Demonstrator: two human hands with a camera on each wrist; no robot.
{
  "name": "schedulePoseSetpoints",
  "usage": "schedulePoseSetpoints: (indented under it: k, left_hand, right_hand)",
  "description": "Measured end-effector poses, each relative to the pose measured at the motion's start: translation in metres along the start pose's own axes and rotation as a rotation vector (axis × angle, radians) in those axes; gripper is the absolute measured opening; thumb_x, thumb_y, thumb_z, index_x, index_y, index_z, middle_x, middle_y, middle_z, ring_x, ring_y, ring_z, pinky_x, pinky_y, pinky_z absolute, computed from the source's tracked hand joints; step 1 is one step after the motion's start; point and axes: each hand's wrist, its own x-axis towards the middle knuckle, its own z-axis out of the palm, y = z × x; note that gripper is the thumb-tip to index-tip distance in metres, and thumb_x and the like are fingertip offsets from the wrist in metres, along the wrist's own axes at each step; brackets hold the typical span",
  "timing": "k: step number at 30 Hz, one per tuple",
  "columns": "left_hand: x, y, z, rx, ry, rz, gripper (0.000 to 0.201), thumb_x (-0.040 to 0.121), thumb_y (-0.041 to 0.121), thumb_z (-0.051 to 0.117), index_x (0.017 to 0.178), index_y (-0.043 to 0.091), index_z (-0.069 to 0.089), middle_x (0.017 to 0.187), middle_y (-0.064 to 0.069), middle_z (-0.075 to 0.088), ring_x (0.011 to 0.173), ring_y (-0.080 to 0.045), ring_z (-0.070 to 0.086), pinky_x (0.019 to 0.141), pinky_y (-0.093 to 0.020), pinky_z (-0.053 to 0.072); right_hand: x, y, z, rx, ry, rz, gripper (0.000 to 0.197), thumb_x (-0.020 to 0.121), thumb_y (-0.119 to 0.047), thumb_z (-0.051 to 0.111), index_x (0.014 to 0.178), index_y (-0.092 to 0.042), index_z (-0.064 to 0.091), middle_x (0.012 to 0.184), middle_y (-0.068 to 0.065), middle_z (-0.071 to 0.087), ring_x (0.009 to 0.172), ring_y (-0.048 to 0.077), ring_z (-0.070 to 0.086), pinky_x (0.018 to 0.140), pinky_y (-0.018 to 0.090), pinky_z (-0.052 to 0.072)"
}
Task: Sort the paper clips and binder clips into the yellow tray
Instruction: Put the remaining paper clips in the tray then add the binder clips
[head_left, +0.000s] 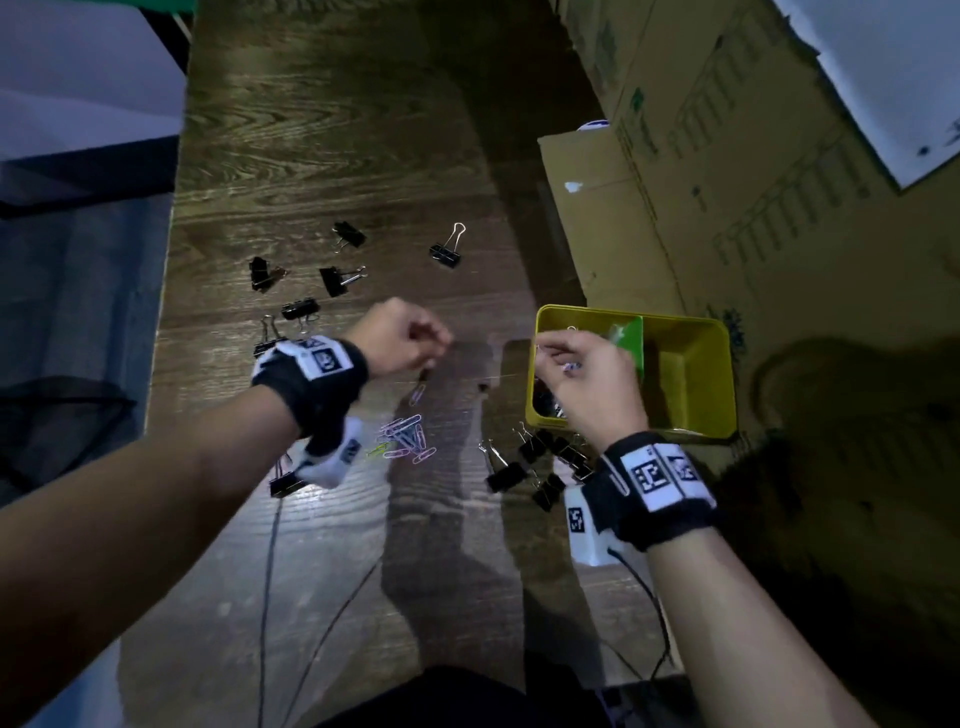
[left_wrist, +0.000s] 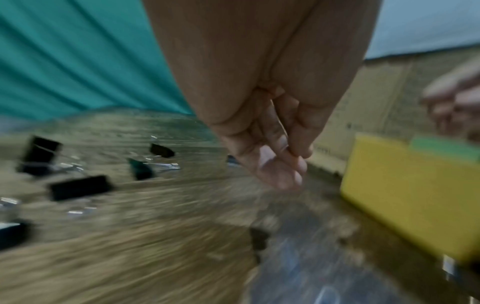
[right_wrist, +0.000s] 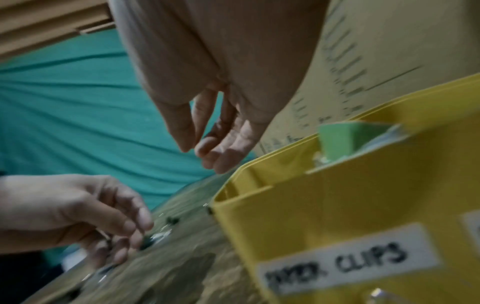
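Note:
The yellow tray (head_left: 723, 384) stands on the right of the wooden table, split by a green divider (head_left: 631, 338); black binder clips (head_left: 543, 404) lie in its left compartment. My right hand (head_left: 576, 364) hovers over that compartment. In the right wrist view the right hand (right_wrist: 207, 148) has thumb and fingers slightly apart with nothing seen between them. My left hand (head_left: 415, 338) hangs with curled fingers above a purple paper clip (head_left: 415, 397). Blur in the left wrist view hides whether the left hand (left_wrist: 280, 160) pinches it. A pile of paper clips (head_left: 408, 439) lies below.
Loose binder clips lie at the far left (head_left: 332, 280), one further right (head_left: 445, 253), and a cluster (head_left: 545, 462) sits by the tray's near corner. Cardboard boxes (head_left: 727, 156) wall off the right side. Thin cables (head_left: 267, 571) run over the near table.

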Motion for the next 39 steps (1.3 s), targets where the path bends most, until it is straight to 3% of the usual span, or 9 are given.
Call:
schedulePoseSetpoints:
  k: [2,5,8,11,15,19,30,35,39]
  left_hand:
    - [-0.017,-0.03,-0.006,0.317,-0.054,-0.031,0.018,0.084,0.003,0.06,0.095,0.014,0.071,0.079,0.001,0.071,0.07,-0.004,0.065,0.066,-0.018,0.048]
    - [-0.049,-0.066,0.011,0.449,-0.081,-0.009,0.031,0.078,0.003,0.057,0.106,0.011,0.066,0.102,-0.009,0.069,0.094,-0.025,0.064,0.082,-0.028,0.05]
    - [-0.072,-0.086,0.039,0.459,-0.096,0.082,0.06,0.074,0.015,0.06,0.133,0.012,0.047,0.126,-0.012,0.055,0.109,-0.03,0.056,0.093,-0.034,0.047]
    - [-0.075,-0.088,0.063,0.563,-0.065,0.025,0.066,0.079,0.016,0.056,0.14,0.006,0.032,0.138,-0.014,0.04,0.12,-0.034,0.044,0.102,-0.035,0.036]
    - [-0.073,-0.081,0.079,0.684,-0.023,-0.039,0.05,0.092,0.017,0.045,0.139,0.005,0.034,0.141,-0.013,0.034,0.123,-0.03,0.034,0.104,-0.032,0.027]
    - [-0.073,-0.088,0.084,0.647,-0.041,-0.028,0.034,0.093,0.011,0.042,0.126,0.011,0.052,0.133,-0.009,0.045,0.119,-0.029,0.039,0.099,-0.033,0.034]
    - [-0.072,-0.085,0.077,0.859,-0.208,0.096,0.047,0.094,0.023,0.042,0.136,0.002,0.034,0.133,-0.016,0.046,0.12,-0.031,0.043,0.104,-0.036,0.032]
    - [-0.069,-0.082,0.07,0.649,-0.069,0.075,0.026,0.093,0.012,0.041,0.114,0.006,0.055,0.109,-0.013,0.062,0.101,-0.031,0.058,0.084,-0.035,0.045]
    - [-0.071,-0.097,0.058,0.316,0.101,0.009,0.018,0.085,0.016,0.059,0.099,0.013,0.069,0.086,-0.007,0.07,0.077,-0.021,0.062,0.074,-0.028,0.048]
  right_hand:
    - [-0.009,-0.01,0.025,-0.042,-0.175,-0.104,0.02,0.086,-0.012,0.065,0.105,-0.016,0.071,0.098,-0.002,0.065,0.083,0.007,0.062,0.085,0.026,0.054]
    - [-0.018,-0.015,0.069,-0.305,-0.461,-0.196,0.034,0.088,-0.011,0.063,0.12,-0.018,0.062,0.118,0.003,0.058,0.104,0.016,0.058,0.097,0.032,0.047]
    - [-0.019,-0.006,0.111,-0.524,-0.63,-0.29,0.073,0.083,-0.012,0.067,0.145,-0.017,0.029,0.149,0.006,0.029,0.136,0.026,0.03,0.112,0.04,0.029]
    - [-0.011,0.003,0.137,-0.699,-0.718,-0.348,0.097,0.08,-0.023,0.072,0.151,-0.013,0.007,0.159,0.004,0.003,0.145,0.025,0.004,0.117,0.047,0.015]
    - [-0.002,0.01,0.151,-0.769,-0.717,-0.425,0.084,0.079,-0.022,0.073,0.147,-0.011,0.026,0.153,0.006,0.022,0.137,0.027,0.02,0.11,0.046,0.03]
    - [-0.002,0.017,0.153,-0.713,-0.665,-0.425,0.039,0.083,-0.015,0.067,0.121,-0.008,0.06,0.133,0.004,0.042,0.12,0.025,0.036,0.098,0.037,0.041]
    - [-0.027,0.014,0.144,-0.906,-0.708,-0.492,0.033,0.091,0.003,0.045,0.123,0.001,0.053,0.117,0.018,0.053,0.114,0.036,0.05,0.093,0.042,0.047]
    - [-0.026,0.02,0.145,-0.853,-0.671,-0.499,0.039,0.088,0.006,0.045,0.127,0.0,0.047,0.115,0.018,0.058,0.108,0.036,0.055,0.088,0.041,0.049]
    - [-0.022,0.013,0.132,-0.657,-0.622,-0.206,0.021,0.096,-0.006,0.047,0.111,-0.005,0.061,0.099,0.016,0.063,0.086,0.029,0.062,0.067,0.03,0.044]
